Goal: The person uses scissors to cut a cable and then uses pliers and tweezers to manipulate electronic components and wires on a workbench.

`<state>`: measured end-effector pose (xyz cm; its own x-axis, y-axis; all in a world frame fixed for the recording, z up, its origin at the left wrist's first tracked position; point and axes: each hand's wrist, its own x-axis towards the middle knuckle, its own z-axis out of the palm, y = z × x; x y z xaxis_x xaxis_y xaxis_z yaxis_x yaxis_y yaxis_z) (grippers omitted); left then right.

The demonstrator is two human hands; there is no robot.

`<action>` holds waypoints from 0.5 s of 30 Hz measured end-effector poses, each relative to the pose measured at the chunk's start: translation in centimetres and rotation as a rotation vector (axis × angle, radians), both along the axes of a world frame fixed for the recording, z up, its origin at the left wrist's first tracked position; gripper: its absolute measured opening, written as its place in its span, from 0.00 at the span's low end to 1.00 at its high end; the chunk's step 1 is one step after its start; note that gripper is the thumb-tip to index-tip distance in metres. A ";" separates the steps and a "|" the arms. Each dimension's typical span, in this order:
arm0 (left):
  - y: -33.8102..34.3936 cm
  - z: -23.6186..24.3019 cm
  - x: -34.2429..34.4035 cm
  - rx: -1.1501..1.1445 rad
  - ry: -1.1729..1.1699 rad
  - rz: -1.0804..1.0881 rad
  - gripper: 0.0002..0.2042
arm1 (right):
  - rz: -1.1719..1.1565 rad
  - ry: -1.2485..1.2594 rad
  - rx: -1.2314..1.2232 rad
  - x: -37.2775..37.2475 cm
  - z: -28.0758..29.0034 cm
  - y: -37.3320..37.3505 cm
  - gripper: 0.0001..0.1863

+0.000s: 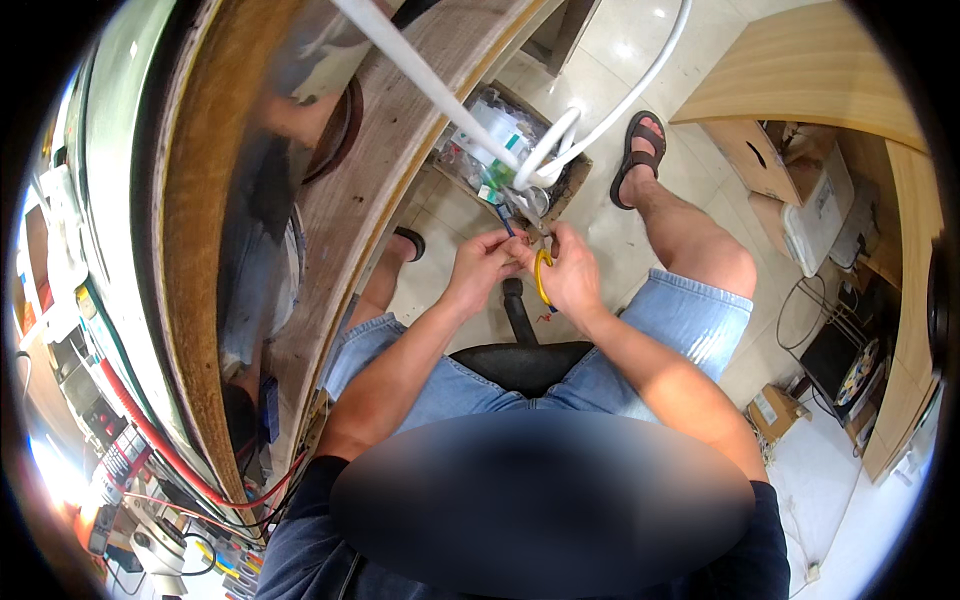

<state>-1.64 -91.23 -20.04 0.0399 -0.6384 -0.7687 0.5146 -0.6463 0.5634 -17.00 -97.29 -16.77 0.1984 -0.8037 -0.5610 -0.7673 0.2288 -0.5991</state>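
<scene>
My right hand (572, 278) is closed around a pair of scissors with a yellow handle (542, 274). The grey blades point away from me, toward the box on the floor. Close beside it, my left hand (482, 268) is closed in a pinch, its fingertips almost meeting the right hand's. A thin blue strip, like a wire or cable (506, 222), sticks up from between its fingers, near the scissor blades. What lies deeper inside the left fingers is hidden. Both hands are held above the floor, between my knees.
Below and beyond the hands stands an open box (572, 192) of plastic bags and scraps. A thick white looped cable (640, 85) hangs in front of it. A wooden workbench (400, 110) runs along the left. Wooden shelving (800, 60) with boxes stands at the right.
</scene>
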 end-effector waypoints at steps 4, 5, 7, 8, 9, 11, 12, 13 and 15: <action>-0.5 0.4 -0.1 0.006 -0.138 -0.065 0.09 | 0.145 -0.027 -0.105 -0.3 -0.5 0.8 0.40; -0.3 0.2 0.0 -0.029 -0.152 -0.062 0.09 | 0.144 -0.046 -0.109 -0.2 -0.3 0.8 0.40; 0.0 -0.4 0.0 -0.100 -0.180 -0.056 0.08 | 0.142 -0.058 -0.083 -0.1 0.0 0.7 0.40; 0.1 -0.8 0.1 -0.119 -0.201 -0.066 0.08 | 0.142 -0.050 -0.055 0.0 0.2 0.6 0.40; 0.2 -1.1 0.3 -0.138 -0.223 -0.076 0.08 | 0.142 -0.042 -0.027 0.1 0.4 0.5 0.40; 0.3 -1.4 0.3 -0.159 -0.356 -0.109 0.07 | 0.124 -0.056 0.016 0.2 0.7 0.4 0.40; 0.3 -1.3 0.1 -0.162 -0.467 -0.132 0.07 | 0.114 -0.063 0.038 0.2 0.7 0.4 0.40; 0.2 -1.3 0.1 -0.164 -0.579 -0.154 0.06 | 0.106 -0.068 0.007 0.2 0.5 0.5 0.39; -0.1 -0.9 0.1 -0.216 -0.731 -0.196 0.06 | 0.089 -0.077 -0.055 0.2 0.3 0.7 0.39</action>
